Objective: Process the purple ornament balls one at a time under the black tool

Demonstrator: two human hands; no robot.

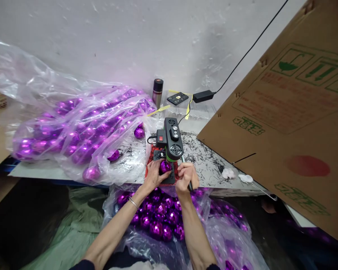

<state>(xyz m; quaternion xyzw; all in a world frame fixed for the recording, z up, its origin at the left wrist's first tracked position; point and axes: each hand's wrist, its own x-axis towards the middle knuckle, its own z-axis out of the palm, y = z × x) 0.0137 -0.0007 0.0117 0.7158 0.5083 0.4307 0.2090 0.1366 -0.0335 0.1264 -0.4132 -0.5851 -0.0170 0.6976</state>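
Observation:
My left hand (154,174) grips a shiny purple ball (165,166) and holds it under the head of a small black and green bench machine (170,139) on the table. My right hand (186,176) is closed round the machine's black lever handle (189,185) just right of the ball. A clear plastic bag (163,221) full of several faceted purple balls sits below the table edge between my forearms. The left wrist wears a thin bracelet (133,203).
A large clear bag (73,131) of purple balls lies on the table (208,165) at left. A big cardboard box (293,112) leans in at right. By the wall stand a flask (157,92), a remote (177,98) and a power adapter (203,96). Dark shavings litter the table.

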